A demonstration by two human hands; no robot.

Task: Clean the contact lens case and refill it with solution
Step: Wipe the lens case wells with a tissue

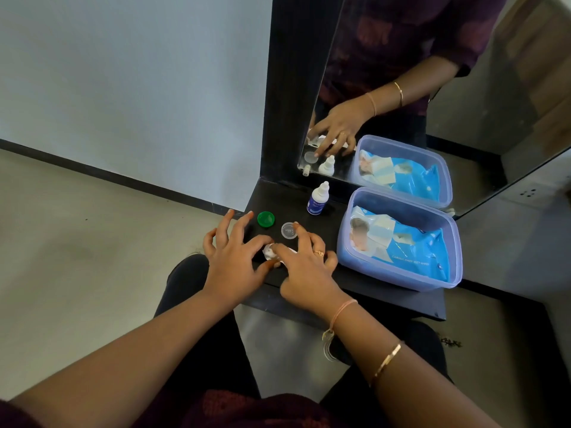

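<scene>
A white contact lens case [269, 252] lies on the black shelf [355, 282], mostly hidden under my fingers. My left hand [234, 257] pinches its left end between thumb and forefinger. My right hand [306, 267] presses its forefinger on the case; whether a wipe is under it I cannot tell. A green cap [266, 219] and a clear cap [289, 230] lie loose just beyond the hands. The small white solution bottle [317, 199] with a blue label stands upright farther back, capped.
A blue plastic tub [398, 273] holding a pack of wet wipes [411, 248] stands at the right of the shelf. A mirror [432, 88] rises behind and repeats the scene. The shelf's left edge drops to the floor.
</scene>
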